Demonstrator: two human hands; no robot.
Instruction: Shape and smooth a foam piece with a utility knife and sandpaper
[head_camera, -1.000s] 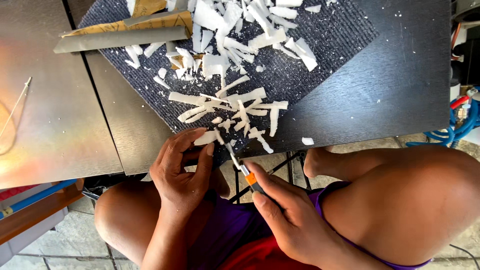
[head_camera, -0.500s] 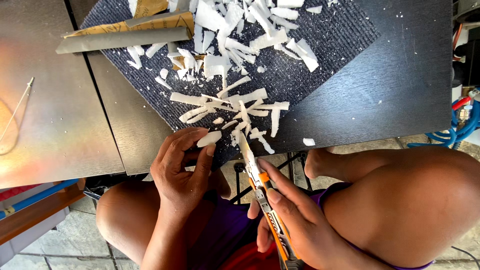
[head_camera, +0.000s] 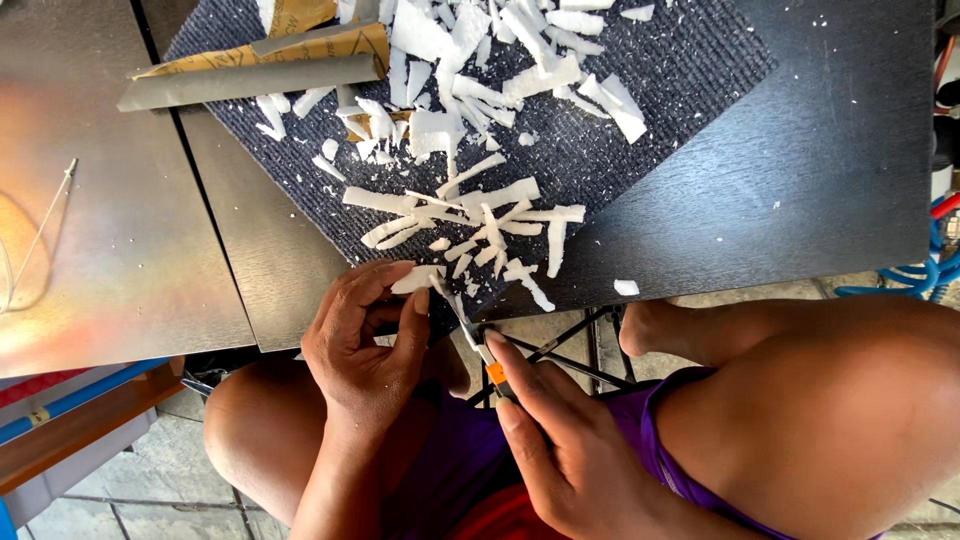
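My left hand (head_camera: 365, 345) grips a small white foam piece (head_camera: 416, 279) at the near edge of the dark table (head_camera: 800, 180). My right hand (head_camera: 565, 440) holds a utility knife (head_camera: 480, 350) with an orange slider, its thin blade tip touching the white piece. Both hands sit above my lap, between my knees. Several white foam shavings (head_camera: 480, 215) lie scattered on a dark ribbed mat (head_camera: 660, 90) just beyond the hands.
A folded sheet of brown sandpaper (head_camera: 290, 45) and a long grey bar (head_camera: 245, 82) lie at the mat's far left. A shiny metal sheet (head_camera: 90, 230) covers the left side. Blue hose (head_camera: 925, 270) hangs at the right edge. A folding stand (head_camera: 560, 350) shows under the table.
The knife drew back toward my body after being raised and extended half a second ago; its blade again meets the white piece held in my left hand.
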